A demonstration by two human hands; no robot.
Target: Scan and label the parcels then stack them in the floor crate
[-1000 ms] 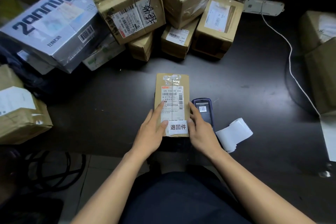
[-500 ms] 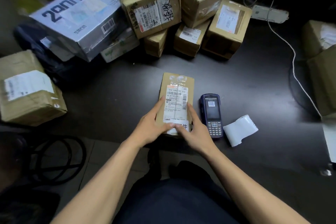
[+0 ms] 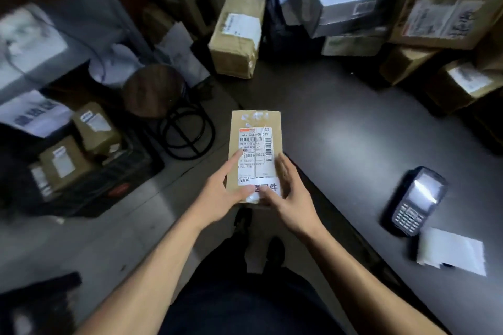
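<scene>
- The room was dim; a soft sheen lay on the dark matte tabletop [image 3: 353, 130].
- Glare whitened the screen of the black handheld scanner [image 3: 416, 198].
- Motion blur smeared the stacked brown cardboard boxes [image 3: 446, 11] and the black floor crate [image 3: 89, 179].
- Wide-angle distortion bent the edges; the printed white shipping label [image 3: 255, 149] stayed fairly sharp.

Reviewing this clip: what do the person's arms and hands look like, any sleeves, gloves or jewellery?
Both forearms are bare with no sleeve in view. The left hand and right hand wear no gloves, and no rings, watch or wristband show. Dark clothing covers the lap below.
</scene>
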